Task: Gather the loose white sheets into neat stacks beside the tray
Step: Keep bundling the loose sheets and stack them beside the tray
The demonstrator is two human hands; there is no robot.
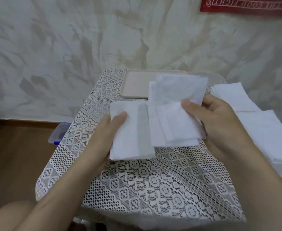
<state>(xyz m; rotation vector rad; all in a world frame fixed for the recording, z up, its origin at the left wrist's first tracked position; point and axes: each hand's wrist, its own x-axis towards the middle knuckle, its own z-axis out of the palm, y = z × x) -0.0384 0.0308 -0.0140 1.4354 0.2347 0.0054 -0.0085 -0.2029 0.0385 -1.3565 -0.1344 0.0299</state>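
Left hand (101, 132): grip clamped on a bundle of white sheets (130, 130), thumb on top, fingers hidden beneath. The bundle is held clear above the bench (178, 197).

Right hand (218, 119): grip clamped on a second lot, the fanned sheets (175, 104), thumb pressed on the upper face. These lie uneven, edges staggered, and overlap the right edge of the left bundle.

Behind the held sheets, a pale tray (135, 84) sits at the far side of the bench, partly covered from view by them.

To the right of the tray, a far stack (232, 97) and a near stack (270, 134) of white sheets rest on the bench, touching or nearly so.

A lace cloth (90, 147) covers the bench. A blue-lidded plastic box (60, 132) stands on the floor at left. A red banner (247, 4) hangs top right.
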